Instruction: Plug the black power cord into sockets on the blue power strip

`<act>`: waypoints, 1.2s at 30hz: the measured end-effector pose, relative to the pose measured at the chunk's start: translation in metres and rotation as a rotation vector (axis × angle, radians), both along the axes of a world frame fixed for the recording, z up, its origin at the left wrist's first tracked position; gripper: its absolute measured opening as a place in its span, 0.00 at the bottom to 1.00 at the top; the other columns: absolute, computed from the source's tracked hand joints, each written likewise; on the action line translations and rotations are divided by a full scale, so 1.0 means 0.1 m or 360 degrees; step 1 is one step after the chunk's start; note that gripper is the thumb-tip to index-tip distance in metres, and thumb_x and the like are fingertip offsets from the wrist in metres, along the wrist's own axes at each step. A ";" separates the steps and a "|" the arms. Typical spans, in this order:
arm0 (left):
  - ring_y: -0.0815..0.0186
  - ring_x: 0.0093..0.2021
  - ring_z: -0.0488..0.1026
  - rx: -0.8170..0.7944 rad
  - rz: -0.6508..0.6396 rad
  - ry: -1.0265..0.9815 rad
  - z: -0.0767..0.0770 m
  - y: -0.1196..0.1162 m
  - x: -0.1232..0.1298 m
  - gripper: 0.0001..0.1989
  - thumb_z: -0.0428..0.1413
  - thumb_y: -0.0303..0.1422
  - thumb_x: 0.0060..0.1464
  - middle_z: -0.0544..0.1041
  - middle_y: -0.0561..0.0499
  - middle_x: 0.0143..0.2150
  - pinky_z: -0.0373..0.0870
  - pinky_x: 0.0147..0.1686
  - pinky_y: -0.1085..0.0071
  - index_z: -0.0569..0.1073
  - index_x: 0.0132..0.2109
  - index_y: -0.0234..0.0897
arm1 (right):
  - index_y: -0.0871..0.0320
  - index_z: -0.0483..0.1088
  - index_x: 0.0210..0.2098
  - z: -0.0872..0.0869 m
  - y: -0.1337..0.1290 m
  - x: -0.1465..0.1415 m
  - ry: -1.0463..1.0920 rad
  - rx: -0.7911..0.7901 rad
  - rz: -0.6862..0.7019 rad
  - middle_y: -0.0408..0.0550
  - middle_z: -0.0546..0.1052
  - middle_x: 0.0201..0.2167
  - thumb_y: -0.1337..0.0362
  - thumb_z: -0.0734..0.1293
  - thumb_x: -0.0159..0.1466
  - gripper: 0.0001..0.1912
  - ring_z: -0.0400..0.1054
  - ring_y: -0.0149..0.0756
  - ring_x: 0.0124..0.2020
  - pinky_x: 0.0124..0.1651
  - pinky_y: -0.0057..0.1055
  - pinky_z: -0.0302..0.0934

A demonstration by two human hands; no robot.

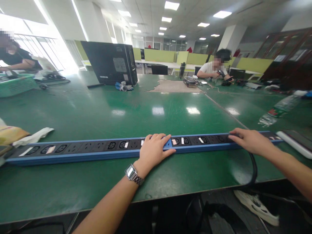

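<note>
A long blue and black power strip (85, 148) with several sockets and white stickers lies across the green table. My left hand (155, 147), with a watch (133, 173) on its wrist, rests over the strip's middle, fingers spread on top and thumb pointing right. Toward the strip's right part, my right hand (248, 139) has its thumb and forefinger close together at the black socket face. Whatever may be between those fingertips is too small to make out. A black cable (253, 169) curves down below my right hand to the table's front edge.
Behind stand a black computer case (112, 63) and gloves (124, 86). A plastic bottle (280, 109) and a white-edged device (294, 144) lie right. Left are a green basket (18, 85) and a yellow packet (12, 135). Two people sit at the table's far sides.
</note>
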State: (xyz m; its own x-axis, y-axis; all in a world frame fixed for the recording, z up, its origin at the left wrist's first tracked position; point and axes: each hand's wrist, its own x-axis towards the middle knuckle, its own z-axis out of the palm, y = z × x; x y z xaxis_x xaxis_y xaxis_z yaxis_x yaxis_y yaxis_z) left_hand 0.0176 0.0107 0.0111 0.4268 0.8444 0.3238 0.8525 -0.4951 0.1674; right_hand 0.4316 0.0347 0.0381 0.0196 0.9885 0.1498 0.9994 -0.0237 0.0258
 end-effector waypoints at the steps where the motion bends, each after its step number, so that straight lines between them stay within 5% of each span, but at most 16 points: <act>1: 0.54 0.54 0.70 -0.0002 0.0003 0.0002 0.00 0.00 0.00 0.29 0.54 0.52 0.57 0.74 0.47 0.56 0.61 0.54 0.55 0.67 0.60 0.44 | 0.50 0.76 0.43 0.05 0.00 -0.02 0.0033 -0.0057 -0.0041 0.46 0.80 0.34 0.48 0.61 0.61 0.19 0.73 0.40 0.35 0.35 0.32 0.61; 9: 0.53 0.54 0.70 -0.0004 -0.0004 -0.0014 0.00 0.00 0.01 0.29 0.54 0.52 0.57 0.74 0.48 0.56 0.62 0.54 0.53 0.68 0.60 0.43 | 0.51 0.78 0.39 1.01 0.02 -0.14 0.0218 0.0376 -0.0417 0.45 0.77 0.23 0.53 0.70 0.57 0.14 0.68 0.37 0.28 0.33 0.33 0.55; 12: 0.53 0.53 0.70 0.0000 -0.0004 -0.0021 0.01 0.00 0.01 0.28 0.55 0.52 0.57 0.75 0.47 0.55 0.62 0.54 0.53 0.68 0.60 0.43 | 0.53 0.78 0.37 1.14 -0.01 -0.25 0.0398 0.0274 -0.0467 0.44 0.75 0.19 0.55 0.71 0.56 0.12 0.65 0.34 0.23 0.32 0.33 0.54; 16: 0.53 0.54 0.70 -0.0007 -0.0004 -0.0026 0.01 0.00 0.02 0.29 0.55 0.52 0.57 0.75 0.47 0.56 0.62 0.54 0.52 0.68 0.60 0.42 | 0.56 0.77 0.33 0.99 -0.09 -0.57 0.0715 0.0029 -0.0335 0.44 0.75 0.18 0.55 0.70 0.56 0.12 0.66 0.33 0.20 0.29 0.32 0.54; 23: 0.53 0.54 0.70 0.0003 -0.0008 -0.0031 0.00 -0.01 0.01 0.28 0.54 0.52 0.57 0.74 0.47 0.56 0.62 0.55 0.53 0.68 0.59 0.42 | 0.57 0.76 0.32 0.55 -0.08 -1.28 0.0838 -0.0228 0.0293 0.44 0.75 0.22 0.49 0.64 0.55 0.18 0.66 0.33 0.23 0.27 0.29 0.54; 31: 0.53 0.55 0.69 0.0005 -0.0008 -0.0056 -0.02 -0.01 0.00 0.28 0.54 0.52 0.57 0.74 0.47 0.56 0.61 0.55 0.54 0.68 0.59 0.43 | 0.56 0.74 0.36 0.23 0.00 -1.57 0.0438 -0.0237 0.0341 0.45 0.75 0.24 0.52 0.61 0.61 0.16 0.67 0.34 0.26 0.30 0.29 0.52; 36: 0.55 0.57 0.67 0.0020 -0.0081 -0.0170 0.00 -0.04 0.09 0.28 0.59 0.46 0.55 0.72 0.47 0.58 0.60 0.57 0.55 0.66 0.60 0.41 | 0.54 0.75 0.36 0.17 -0.01 -1.58 0.0259 -0.0151 0.0311 0.47 0.76 0.26 0.49 0.60 0.62 0.19 0.68 0.38 0.29 0.29 0.30 0.50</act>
State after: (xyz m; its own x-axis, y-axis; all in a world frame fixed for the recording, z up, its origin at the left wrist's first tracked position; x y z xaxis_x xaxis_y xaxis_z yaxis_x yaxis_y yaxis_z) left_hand 0.0266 0.0064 0.0115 0.4316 0.8180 0.3803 0.8039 -0.5400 0.2493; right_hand 0.2733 0.0340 0.0554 -0.1564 0.9854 0.0671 0.9760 0.1646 -0.1428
